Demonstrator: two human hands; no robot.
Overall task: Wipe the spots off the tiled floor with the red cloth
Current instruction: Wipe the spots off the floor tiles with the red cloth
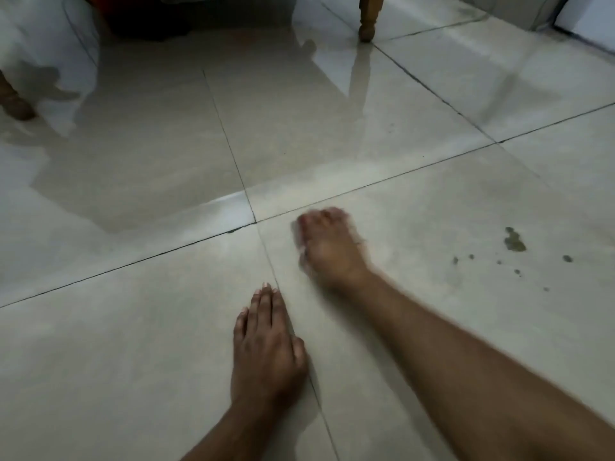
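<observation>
Pale glossy tiles with dark grout lines make up the floor [166, 344]. A cluster of dark greenish spots [515, 242] lies on the tile to the right, with smaller specks [567, 258] around it. My right hand [327, 244] is motion-blurred, its fingers curled, low over the floor near the grout crossing and well left of the spots. A pale smear shows at its left edge; I cannot tell what it is. No red cloth is clearly visible in that hand. My left hand [266, 344] lies flat on the floor, palm down and empty.
A turned wooden furniture leg [367, 24] stands at the top centre. Another wooden leg [15, 104] is at the far left under hanging white fabric [43, 44]. Something red and dark [109, 5] sits under the furniture at the top. A white panel [589, 21] is at the top right.
</observation>
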